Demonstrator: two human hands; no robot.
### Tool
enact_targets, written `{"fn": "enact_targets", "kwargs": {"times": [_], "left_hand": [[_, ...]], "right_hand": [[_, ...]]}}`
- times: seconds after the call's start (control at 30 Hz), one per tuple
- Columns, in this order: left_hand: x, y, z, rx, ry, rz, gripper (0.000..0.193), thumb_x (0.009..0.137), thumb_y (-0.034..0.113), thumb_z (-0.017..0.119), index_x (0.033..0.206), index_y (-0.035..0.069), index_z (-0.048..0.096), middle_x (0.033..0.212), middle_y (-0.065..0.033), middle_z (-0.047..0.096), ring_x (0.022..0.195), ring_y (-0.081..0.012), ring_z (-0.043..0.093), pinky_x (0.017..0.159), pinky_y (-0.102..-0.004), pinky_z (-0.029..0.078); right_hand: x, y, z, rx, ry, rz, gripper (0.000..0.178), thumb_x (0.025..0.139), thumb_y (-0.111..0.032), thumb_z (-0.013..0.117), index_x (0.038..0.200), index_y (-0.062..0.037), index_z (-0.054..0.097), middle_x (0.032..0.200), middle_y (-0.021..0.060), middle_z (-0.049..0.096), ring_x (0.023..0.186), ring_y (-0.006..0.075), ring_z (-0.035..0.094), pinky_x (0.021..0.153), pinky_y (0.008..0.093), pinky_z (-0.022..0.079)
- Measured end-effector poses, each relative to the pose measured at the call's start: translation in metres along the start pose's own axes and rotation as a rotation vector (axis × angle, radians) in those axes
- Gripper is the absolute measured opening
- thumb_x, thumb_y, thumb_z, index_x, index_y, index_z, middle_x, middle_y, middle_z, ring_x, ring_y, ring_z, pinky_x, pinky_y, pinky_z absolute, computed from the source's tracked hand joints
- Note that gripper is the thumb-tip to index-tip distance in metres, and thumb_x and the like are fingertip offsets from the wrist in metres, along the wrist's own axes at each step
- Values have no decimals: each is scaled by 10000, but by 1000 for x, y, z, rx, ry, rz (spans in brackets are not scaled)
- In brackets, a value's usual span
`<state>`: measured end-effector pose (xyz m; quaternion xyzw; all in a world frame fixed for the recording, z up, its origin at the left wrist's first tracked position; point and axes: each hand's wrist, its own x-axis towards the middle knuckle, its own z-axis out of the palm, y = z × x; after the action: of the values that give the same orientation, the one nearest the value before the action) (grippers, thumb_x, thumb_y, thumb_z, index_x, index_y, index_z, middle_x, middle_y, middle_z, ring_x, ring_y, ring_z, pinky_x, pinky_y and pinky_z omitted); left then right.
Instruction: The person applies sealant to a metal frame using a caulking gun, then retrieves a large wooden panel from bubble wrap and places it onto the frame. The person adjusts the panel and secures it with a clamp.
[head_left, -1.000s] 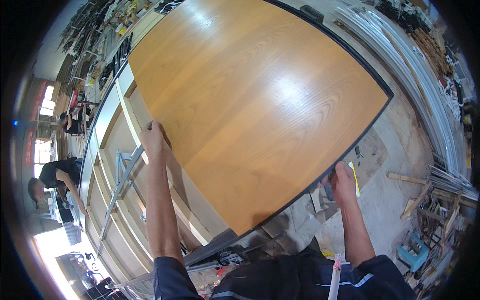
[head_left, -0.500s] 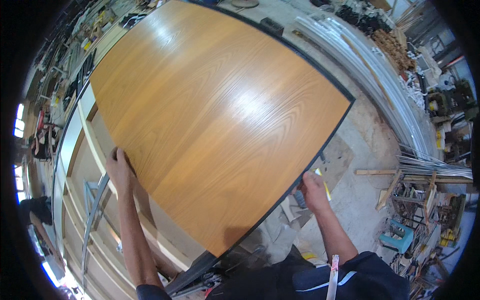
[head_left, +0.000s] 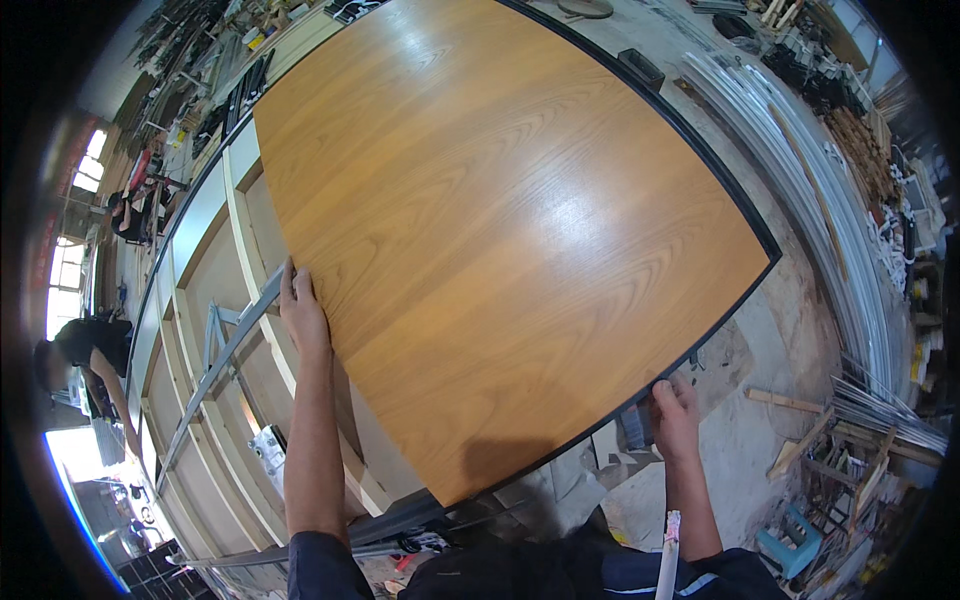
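Observation:
A large orange-brown wood-grain panel [head_left: 500,230] lies over part of a dark-edged frame with pale wooden slats [head_left: 190,330]. My left hand [head_left: 305,315] is at the panel's left edge, its fingers bent and close together against that edge. A grey metal strip [head_left: 205,385] slants across the slats and ends beside those fingers. With fingers curled at the black frame edge [head_left: 600,425], my right hand [head_left: 675,415] grips the near right side; its fingertips are partly hidden. Below the strip, a silver metal box-like fitting [head_left: 268,450] sits among the slats.
At far left a co-worker [head_left: 90,360] reaches an arm to the frame's edge; another person [head_left: 135,210] is farther back. Long silvery metal bars [head_left: 790,170] lie on the right. A teal stool [head_left: 790,540] and wooden offcuts [head_left: 785,400] are at lower right.
The view has shifted, so panel and frame sit farther right in it. Both hands stay at the panel's edges. The co-worker's arm now shows at the frame.

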<state>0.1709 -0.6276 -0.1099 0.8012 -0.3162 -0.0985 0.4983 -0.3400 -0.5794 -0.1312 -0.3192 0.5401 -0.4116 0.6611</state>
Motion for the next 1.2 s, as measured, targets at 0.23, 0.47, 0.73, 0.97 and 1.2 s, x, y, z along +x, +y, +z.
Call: {"fn": "enact_targets", "kwargs": {"times": [0.23,0.47,0.73,0.97,1.2], "left_hand": [[10,-20,2,201,-24,55,517,1032,291,496,1441,-26,492,1482,-202,496,1359,-310,469,1158,-374,321],[-1,5,4,52,-73,-73,548,1059,324,445,1493,-11,428,1505,-193,462,1357,-290,464,1144,-358,331],[-67,10,-7,114,-180,319,541,1089,309,323,1502,-34,386,1569,-189,366,1481,-324,288,1213,-431,207],[-67,5,-4,-68,-213,200,578,1093,354,286,1522,-29,354,1606,-162,315,1510,-283,232,1234,-403,145],[-70,18,0,13,-185,177,553,1102,329,300,1528,-22,343,1611,-183,296,1518,-284,214,1229,-401,156]], "right_hand": [[2,3,-6,-32,-23,2,322,996,-204,562,1211,34,592,1011,114,703,863,206,682,752,341,554],[6,-10,-6,21,-140,-4,347,1028,-198,508,1297,19,533,957,95,696,813,208,685,763,343,553],[29,-20,-18,85,120,21,358,1058,-284,445,1080,13,644,947,77,688,822,168,648,745,321,515],[23,-33,-4,-66,90,-2,433,1080,-339,398,1029,25,628,925,114,688,785,225,664,661,353,533],[26,-25,-10,73,76,-28,413,1078,-340,409,1047,30,592,787,158,662,650,266,646,629,385,540]]}}
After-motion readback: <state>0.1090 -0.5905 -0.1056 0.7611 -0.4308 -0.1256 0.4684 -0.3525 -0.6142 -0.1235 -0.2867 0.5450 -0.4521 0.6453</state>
